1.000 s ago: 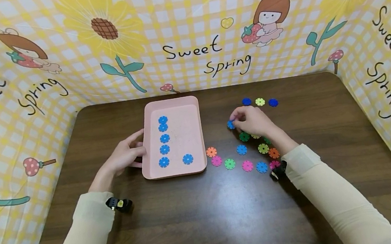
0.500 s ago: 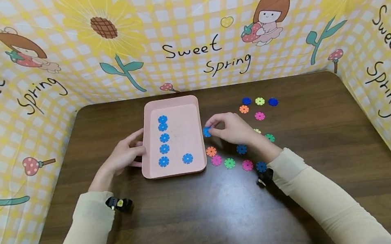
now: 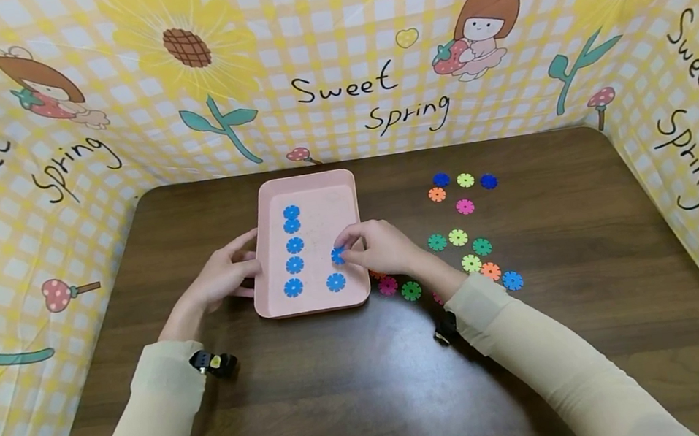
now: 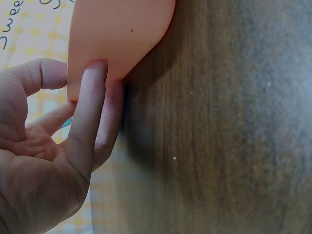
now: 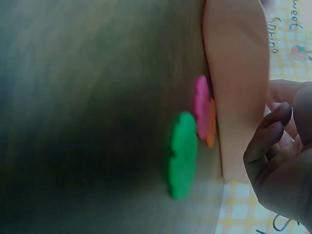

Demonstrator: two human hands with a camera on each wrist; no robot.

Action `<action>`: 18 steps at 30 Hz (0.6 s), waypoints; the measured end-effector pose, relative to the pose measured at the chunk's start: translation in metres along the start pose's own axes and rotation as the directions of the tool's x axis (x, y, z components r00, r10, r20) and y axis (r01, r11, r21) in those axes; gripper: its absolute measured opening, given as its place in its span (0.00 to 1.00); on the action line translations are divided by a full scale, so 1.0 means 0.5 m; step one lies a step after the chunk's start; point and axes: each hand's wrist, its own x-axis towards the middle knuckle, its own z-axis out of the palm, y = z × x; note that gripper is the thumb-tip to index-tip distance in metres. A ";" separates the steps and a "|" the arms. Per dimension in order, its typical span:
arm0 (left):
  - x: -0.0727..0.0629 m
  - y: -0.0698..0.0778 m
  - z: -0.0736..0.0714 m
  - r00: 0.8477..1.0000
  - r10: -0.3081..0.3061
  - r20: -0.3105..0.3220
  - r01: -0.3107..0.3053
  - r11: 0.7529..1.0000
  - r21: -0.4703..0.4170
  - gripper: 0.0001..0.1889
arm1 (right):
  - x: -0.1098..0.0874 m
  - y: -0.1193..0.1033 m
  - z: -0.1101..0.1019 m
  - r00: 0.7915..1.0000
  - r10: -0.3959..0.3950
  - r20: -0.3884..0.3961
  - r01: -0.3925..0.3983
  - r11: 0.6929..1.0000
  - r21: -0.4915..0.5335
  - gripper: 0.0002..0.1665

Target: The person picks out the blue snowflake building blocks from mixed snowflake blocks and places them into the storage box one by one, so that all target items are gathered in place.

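Note:
My right hand [image 3: 380, 247] pinches a blue flower-shaped disc [image 3: 337, 256] between thumb and fingertips, over the right part of the pink tray [image 3: 265, 207]. In the right wrist view the tray wall hides the disc. Inside the tray, a column of several blue discs [image 3: 294, 245] runs down the left side. One more blue disc [image 3: 335, 282] lies at the lower right, just below the pinched one. My left hand [image 3: 222, 275] rests its fingertips against the tray's left outer wall, as the left wrist view also shows.
Loose discs in several colours lie right of the tray, among them a pink disc [image 3: 464, 206], a green disc [image 3: 411, 291] and a blue disc [image 3: 512, 280]. My right forearm covers some. A patterned cloth [image 3: 327, 44] stands around the back and sides of the brown table [image 3: 346, 395].
My right hand has carried the blue disc leftward from the loose discs, across the tray's right rim to above its inside. My left hand has stayed at the tray's left wall.

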 end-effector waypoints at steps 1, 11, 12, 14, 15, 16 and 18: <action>-0.001 0.000 0.000 1.000 0.001 0.000 -0.001 1.000 -0.001 0.43 | 0.002 -0.001 0.005 1.000 0.007 0.000 -0.007 1.000 -0.006 0.08; -0.008 0.003 0.002 1.000 0.015 -0.001 -0.015 1.000 -0.003 0.43 | 0.014 -0.001 0.029 0.999 0.032 0.009 -0.030 0.995 -0.099 0.09; -0.008 0.003 0.002 1.000 0.015 -0.001 -0.015 1.000 -0.004 0.43 | 0.014 -0.002 0.028 0.999 0.030 0.015 -0.028 0.993 -0.116 0.10; -0.009 0.004 0.002 1.000 0.015 0.000 -0.015 1.000 -0.004 0.43 | 0.014 -0.003 0.024 0.999 0.031 0.021 -0.028 0.989 -0.144 0.12; -0.009 0.004 0.002 1.000 0.015 0.000 -0.015 1.000 -0.004 0.43 | 0.013 -0.004 0.021 0.999 0.031 0.019 -0.027 0.988 -0.151 0.13; -0.010 0.004 0.002 1.000 0.016 0.001 -0.016 1.000 -0.004 0.43 | 0.011 -0.005 0.016 0.999 0.030 0.017 -0.027 0.988 -0.155 0.14; -0.010 0.005 0.002 1.000 0.018 0.001 -0.018 1.000 -0.002 0.43 | 0.007 -0.007 0.005 1.000 0.024 0.006 -0.023 0.989 -0.148 0.16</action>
